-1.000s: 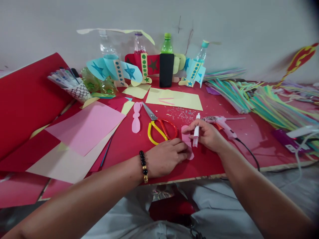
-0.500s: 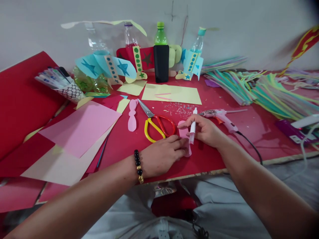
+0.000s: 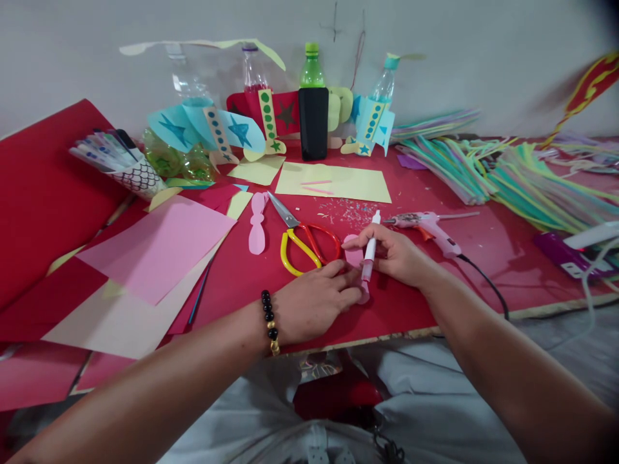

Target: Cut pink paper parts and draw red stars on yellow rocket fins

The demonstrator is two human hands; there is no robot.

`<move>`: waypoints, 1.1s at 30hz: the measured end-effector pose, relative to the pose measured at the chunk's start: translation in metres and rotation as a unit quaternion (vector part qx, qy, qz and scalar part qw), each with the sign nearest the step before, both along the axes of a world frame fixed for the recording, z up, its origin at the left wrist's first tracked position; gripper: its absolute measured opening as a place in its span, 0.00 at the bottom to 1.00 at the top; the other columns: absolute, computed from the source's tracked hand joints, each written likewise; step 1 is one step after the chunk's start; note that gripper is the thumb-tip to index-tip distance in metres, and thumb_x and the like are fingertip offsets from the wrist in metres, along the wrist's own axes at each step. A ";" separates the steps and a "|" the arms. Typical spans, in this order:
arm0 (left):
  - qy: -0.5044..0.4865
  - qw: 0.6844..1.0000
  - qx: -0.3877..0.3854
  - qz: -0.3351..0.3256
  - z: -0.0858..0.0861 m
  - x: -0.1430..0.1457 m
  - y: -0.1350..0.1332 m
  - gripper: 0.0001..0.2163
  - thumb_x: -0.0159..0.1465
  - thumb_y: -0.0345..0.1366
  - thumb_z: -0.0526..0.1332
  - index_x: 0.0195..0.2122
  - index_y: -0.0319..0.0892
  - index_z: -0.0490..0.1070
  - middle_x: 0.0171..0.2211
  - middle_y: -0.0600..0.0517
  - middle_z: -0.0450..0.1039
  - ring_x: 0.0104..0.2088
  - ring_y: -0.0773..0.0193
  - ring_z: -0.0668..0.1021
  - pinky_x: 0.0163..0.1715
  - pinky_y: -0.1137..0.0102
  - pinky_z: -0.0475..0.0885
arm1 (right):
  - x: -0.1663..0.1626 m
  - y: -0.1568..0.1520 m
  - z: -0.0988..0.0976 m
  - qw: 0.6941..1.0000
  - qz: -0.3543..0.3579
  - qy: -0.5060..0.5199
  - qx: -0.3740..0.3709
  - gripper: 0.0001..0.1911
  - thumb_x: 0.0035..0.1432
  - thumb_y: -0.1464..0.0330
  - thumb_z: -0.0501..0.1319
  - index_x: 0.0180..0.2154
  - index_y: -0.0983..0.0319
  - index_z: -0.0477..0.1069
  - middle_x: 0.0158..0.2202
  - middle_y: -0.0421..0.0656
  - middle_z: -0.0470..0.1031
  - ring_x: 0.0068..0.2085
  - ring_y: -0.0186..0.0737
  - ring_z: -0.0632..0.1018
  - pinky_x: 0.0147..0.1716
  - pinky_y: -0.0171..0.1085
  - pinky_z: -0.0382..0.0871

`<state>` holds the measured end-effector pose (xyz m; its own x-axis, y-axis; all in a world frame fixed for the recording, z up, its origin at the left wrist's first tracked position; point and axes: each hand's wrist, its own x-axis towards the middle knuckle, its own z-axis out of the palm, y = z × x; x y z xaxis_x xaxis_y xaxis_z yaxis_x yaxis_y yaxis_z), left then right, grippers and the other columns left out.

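Observation:
My right hand [image 3: 396, 256] grips a white pen-shaped tube [image 3: 370, 248], its tip down on a small pink paper cut-out [image 3: 353, 257] that lies on the red table [image 3: 396, 309]. My left hand [image 3: 314, 303], with a bead bracelet at the wrist, lies flat on the near end of that cut-out, fingers pressed together on it. Just left of the hands rest scissors [image 3: 302, 240] with red and yellow handles. A second pink cut-out [image 3: 256, 223] lies further left.
A glue gun [image 3: 428, 227] with a black cord lies right of my right hand. Pink, cream and yellow sheets [image 3: 155, 248] cover the left side. Decorated bottles [image 3: 312, 103] stand by the wall. Bundles of coloured strips [image 3: 507, 183] fill the right.
My right hand has slid the tube a little toward me along the pink cut-out. The view shifted slightly between the first frame and the later ones. My left hand stays on the paper.

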<state>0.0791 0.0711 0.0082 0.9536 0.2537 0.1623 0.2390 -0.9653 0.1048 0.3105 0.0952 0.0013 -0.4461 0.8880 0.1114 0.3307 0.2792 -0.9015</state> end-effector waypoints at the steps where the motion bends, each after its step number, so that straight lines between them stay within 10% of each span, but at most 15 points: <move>1: -0.001 1.000 0.001 -0.002 0.000 0.000 0.000 0.17 0.67 0.25 0.51 0.55 0.37 0.67 0.58 0.43 0.67 0.57 0.55 0.66 0.61 0.62 0.57 | 0.000 0.000 0.000 1.000 0.000 -0.004 0.003 0.12 0.56 0.66 0.66 0.40 0.57 0.65 0.49 0.48 0.78 0.56 0.48 0.75 0.55 0.49 0.69; 33: 0.000 0.999 -0.034 0.042 0.002 -0.004 -0.005 0.15 0.68 0.27 0.51 0.54 0.40 0.67 0.59 0.42 0.64 0.63 0.58 0.63 0.63 0.63 0.59 | 0.003 0.001 0.001 0.999 0.028 -0.039 0.025 0.14 0.55 0.69 0.66 0.43 0.57 0.67 0.51 0.46 0.77 0.55 0.45 0.76 0.54 0.46 0.69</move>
